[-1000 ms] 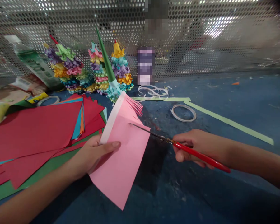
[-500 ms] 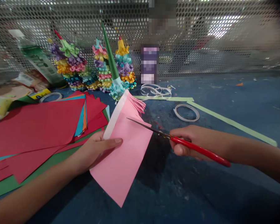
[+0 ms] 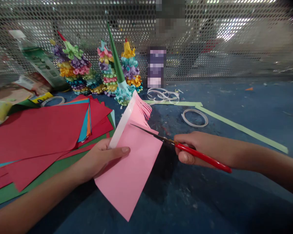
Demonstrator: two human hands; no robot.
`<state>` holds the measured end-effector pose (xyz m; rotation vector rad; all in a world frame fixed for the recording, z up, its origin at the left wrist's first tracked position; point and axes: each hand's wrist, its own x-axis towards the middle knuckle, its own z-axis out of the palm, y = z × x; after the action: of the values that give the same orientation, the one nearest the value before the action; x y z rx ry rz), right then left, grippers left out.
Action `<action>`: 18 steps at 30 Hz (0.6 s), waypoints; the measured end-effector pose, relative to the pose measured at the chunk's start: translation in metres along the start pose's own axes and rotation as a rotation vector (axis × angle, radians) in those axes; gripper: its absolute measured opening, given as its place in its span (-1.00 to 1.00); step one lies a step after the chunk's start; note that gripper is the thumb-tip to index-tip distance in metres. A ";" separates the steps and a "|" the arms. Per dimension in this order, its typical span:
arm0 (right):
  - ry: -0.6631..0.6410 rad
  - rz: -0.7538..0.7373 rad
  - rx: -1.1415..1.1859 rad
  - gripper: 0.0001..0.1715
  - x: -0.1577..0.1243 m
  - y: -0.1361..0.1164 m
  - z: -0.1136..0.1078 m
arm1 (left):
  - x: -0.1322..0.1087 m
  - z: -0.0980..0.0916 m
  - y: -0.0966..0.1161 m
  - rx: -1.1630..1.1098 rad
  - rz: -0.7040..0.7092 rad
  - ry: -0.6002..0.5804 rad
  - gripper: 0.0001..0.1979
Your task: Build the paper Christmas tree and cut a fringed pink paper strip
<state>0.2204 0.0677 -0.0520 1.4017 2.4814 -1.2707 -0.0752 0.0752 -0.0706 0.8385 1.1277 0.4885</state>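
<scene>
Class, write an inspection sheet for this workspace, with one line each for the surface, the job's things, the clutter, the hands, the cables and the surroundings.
Surface: scuffed blue surface, with green tape strips stuck on it.
Job's things: pink paper, fringed at its far end, with a white strip along one edge; red scissors.
Clutter: pile of red paper, white paper coil, plastic bottle.
Hands: left hand grips the pink paper; right hand holds the scissors, blades over the paper.
Cables: nothing seen.
Surroundings: perforated metal screen, with colourful paper trees before it.
</scene>
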 end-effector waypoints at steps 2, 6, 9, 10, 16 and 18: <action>0.001 0.004 0.036 -0.48 0.003 -0.004 -0.001 | -0.001 0.001 0.001 0.006 0.001 0.006 -0.85; 0.003 0.095 0.117 -0.49 0.008 -0.012 0.000 | -0.003 0.002 0.001 0.004 0.003 0.022 -0.87; -0.004 0.133 0.178 -0.51 0.009 -0.015 0.001 | -0.001 0.000 -0.001 -0.017 0.003 0.011 -0.85; -0.005 0.139 0.193 -0.51 0.009 -0.015 0.002 | 0.001 -0.001 -0.001 -0.032 0.006 -0.003 -0.82; 0.039 0.098 0.100 -0.46 0.002 -0.014 0.002 | 0.002 -0.001 -0.002 -0.034 0.016 -0.034 -0.76; -0.004 0.055 0.020 -0.46 -0.006 -0.013 -0.001 | -0.001 0.002 -0.001 0.035 0.020 0.005 -0.78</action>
<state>0.2153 0.0609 -0.0410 1.4594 2.4166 -1.2907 -0.0740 0.0732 -0.0710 0.8805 1.1365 0.4890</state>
